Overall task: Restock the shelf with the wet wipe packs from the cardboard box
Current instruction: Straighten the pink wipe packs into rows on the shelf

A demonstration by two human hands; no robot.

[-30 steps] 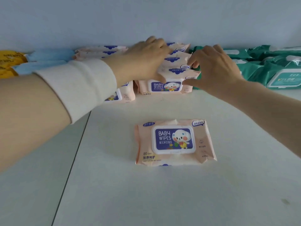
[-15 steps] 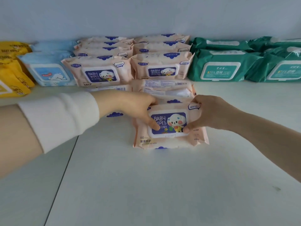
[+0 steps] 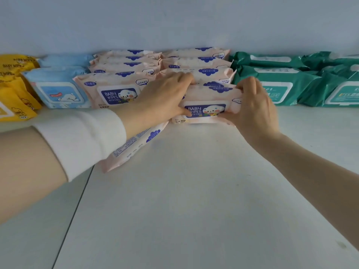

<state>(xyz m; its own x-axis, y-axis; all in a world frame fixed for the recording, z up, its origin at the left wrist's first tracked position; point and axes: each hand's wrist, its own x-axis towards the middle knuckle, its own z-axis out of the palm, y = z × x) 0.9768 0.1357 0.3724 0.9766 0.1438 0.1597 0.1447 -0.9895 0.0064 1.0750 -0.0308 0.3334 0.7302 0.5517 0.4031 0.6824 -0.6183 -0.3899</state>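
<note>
A pink baby wipes pack [image 3: 206, 107] stands nearly upright at the front of the right pink row on the white shelf [image 3: 194, 191]. My left hand [image 3: 165, 98] grips its left end and my right hand [image 3: 252, 107] grips its right end. Behind it stand more pink packs [image 3: 196, 63], and a second pink row [image 3: 118, 94] stands to the left. Another pink pack [image 3: 134, 146] lies flat under my left wrist. The cardboard box is out of view.
Blue packs [image 3: 58, 92] and yellow packs [image 3: 13, 90] stand at the left of the shelf, green packs [image 3: 281, 84] at the right. The pale back wall [image 3: 174, 22] closes the shelf behind the rows. A seam [image 3: 73, 210] runs across the shelf at left.
Both hands came back from the rows, took the pink pack lying flat on the shelf, then lifted it and stood it against the right pink row. Another pack now lies under my left wrist.
</note>
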